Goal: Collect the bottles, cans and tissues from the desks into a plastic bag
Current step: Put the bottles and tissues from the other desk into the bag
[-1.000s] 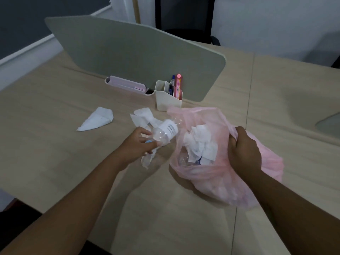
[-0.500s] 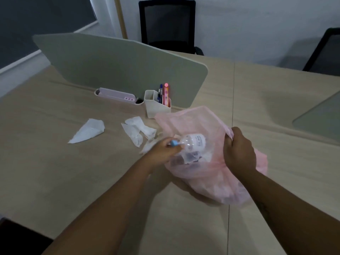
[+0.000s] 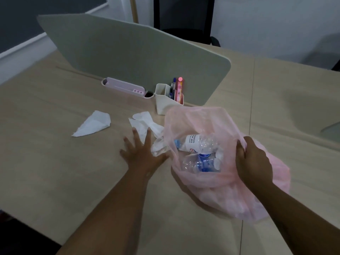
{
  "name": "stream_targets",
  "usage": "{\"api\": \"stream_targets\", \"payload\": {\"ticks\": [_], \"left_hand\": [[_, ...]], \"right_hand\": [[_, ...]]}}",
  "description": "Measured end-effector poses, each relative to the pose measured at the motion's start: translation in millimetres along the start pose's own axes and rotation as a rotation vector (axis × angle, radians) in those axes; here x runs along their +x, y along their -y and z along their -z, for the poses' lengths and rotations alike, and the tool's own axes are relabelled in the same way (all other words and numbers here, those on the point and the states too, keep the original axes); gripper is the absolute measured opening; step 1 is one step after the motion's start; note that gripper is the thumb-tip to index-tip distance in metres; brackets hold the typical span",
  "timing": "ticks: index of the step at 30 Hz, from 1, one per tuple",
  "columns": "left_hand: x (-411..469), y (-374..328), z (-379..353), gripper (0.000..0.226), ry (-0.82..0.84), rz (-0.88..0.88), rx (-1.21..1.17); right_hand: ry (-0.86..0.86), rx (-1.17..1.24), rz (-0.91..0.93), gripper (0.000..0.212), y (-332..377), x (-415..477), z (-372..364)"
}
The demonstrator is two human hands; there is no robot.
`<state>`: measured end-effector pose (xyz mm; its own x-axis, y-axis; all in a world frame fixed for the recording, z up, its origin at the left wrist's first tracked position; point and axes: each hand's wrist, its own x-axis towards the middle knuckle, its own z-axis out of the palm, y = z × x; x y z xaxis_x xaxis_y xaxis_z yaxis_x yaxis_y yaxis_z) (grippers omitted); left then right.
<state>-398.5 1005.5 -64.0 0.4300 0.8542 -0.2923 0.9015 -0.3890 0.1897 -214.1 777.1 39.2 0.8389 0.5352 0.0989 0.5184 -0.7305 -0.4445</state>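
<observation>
A pink plastic bag (image 3: pixel 195 122) lies open on the desk. My right hand (image 3: pixel 253 161) grips its right rim. Inside lie a clear plastic bottle with a white label (image 3: pixel 196 142), another crushed bottle (image 3: pixel 198 163) below it, and bits of tissue. My left hand (image 3: pixel 142 153) hovers flat with fingers spread just left of the bag, holding nothing, over crumpled white tissues (image 3: pixel 145 124). A further folded tissue (image 3: pixel 93 124) lies to the left on the desk.
A grey divider panel (image 3: pixel 132 57) stands across the desk. In front of it sit a cream pen holder (image 3: pixel 162 102) with pens and a pink tray (image 3: pixel 125 87). A dark chair (image 3: pixel 184 15) stands behind. The desk's near edge runs at lower left.
My left hand carried the bottle into the bag, let it go, and came back out to the left with fingers spread. The right hand kept its hold on the bag.
</observation>
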Motion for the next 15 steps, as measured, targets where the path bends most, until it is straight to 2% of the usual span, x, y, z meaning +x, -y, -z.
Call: {"api": "stream_targets", "payload": {"ticks": [3, 5, 7, 8, 10, 11, 13, 15], "left_hand": [[23, -5, -2, 0.123, -0.010, -0.153, 0.043], [39, -8, -5, 0.116, 0.031, -0.192, 0.090], [46, -11, -8, 0.096, 0.068, -0.196, 0.125], [46, -12, -9, 0.082, 0.025, -0.190, 0.120], [44, -9, -10, 0.053, -0.188, -0.194, 0.078], [42, -6, -9, 0.043, -0.237, -0.212, 0.065], [38, 4, -2, 0.034, -0.191, -0.249, -0.062], [34, 10, 13, 0.029, -0.068, -0.242, -0.200]], "right_hand": [[0.032, -0.045, 0.032, 0.031, -2, 5, -8], [0.054, -0.059, 0.048, 0.033, -3, 10, -13], [0.066, -0.055, 0.056, 0.035, -4, 14, -14], [0.069, -0.050, 0.056, 0.036, -4, 16, -13], [0.076, -0.041, 0.047, 0.036, -5, 20, -12], [0.079, -0.035, 0.041, 0.035, -5, 21, -12], [0.075, -0.022, 0.028, 0.032, -5, 22, -13], [0.067, -0.007, 0.014, 0.032, -2, 21, -14]]}}
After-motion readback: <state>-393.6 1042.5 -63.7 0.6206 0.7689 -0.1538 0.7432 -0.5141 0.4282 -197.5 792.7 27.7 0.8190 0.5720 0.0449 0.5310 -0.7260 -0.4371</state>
